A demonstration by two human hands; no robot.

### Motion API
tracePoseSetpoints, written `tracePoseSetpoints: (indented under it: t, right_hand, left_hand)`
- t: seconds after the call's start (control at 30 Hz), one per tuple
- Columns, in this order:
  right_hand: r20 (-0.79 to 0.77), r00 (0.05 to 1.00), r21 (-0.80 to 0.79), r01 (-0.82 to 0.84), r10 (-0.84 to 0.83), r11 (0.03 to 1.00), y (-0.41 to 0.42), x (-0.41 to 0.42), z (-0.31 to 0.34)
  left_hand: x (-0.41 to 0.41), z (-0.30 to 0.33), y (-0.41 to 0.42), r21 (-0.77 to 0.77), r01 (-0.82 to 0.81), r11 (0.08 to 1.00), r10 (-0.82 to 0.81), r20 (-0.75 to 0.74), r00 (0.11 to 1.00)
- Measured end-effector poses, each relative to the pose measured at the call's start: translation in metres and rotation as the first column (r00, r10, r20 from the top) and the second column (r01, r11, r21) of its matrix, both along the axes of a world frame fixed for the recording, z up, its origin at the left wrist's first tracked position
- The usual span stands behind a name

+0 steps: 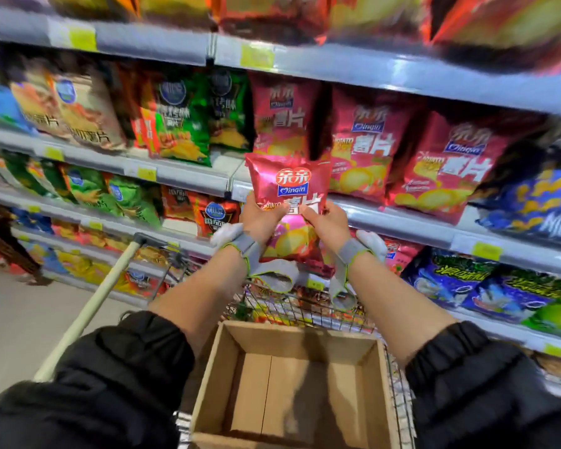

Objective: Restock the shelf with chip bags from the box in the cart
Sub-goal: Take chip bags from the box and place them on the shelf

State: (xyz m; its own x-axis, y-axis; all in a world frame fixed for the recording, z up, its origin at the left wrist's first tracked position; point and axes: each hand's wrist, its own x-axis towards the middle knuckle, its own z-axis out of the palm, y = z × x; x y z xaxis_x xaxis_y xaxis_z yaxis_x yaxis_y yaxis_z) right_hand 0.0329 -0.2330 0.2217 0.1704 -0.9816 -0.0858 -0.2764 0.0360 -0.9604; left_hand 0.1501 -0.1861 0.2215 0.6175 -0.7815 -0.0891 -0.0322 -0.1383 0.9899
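**Above the cart, a bag held up**

Over the cardboard box (its inside bare), left hand and right hand both grip a pink chip bag upright, before the shelf of matching pink bags.

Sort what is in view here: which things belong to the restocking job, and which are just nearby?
Job:
- pink chip bag, held by left hand and right hand
- cardboard box
- wire cart
- matching pink bags on shelf

Nearby:
- green chip bags
- blue bags
- yellow price tags
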Motion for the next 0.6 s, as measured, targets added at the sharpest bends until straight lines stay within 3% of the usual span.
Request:
tracePoseSetpoints:
  t: [0.23,0.6]
  right_hand:
    - [0.021,0.997,-0.107,0.077,-0.075,0.991,-0.034,0.031,0.04]
    - [-0.023,0.991,-0.162,0.13,-0.135,0.978,-0.087,0.076,0.061]
  left_hand:
    - [0.035,0.038,-0.041,-0.056,0.05,0.997,-0.043,0.127,0.991]
    - [0.076,0.065,-0.101,-0.176,0.167,0.97,-0.144,0.136,0.98]
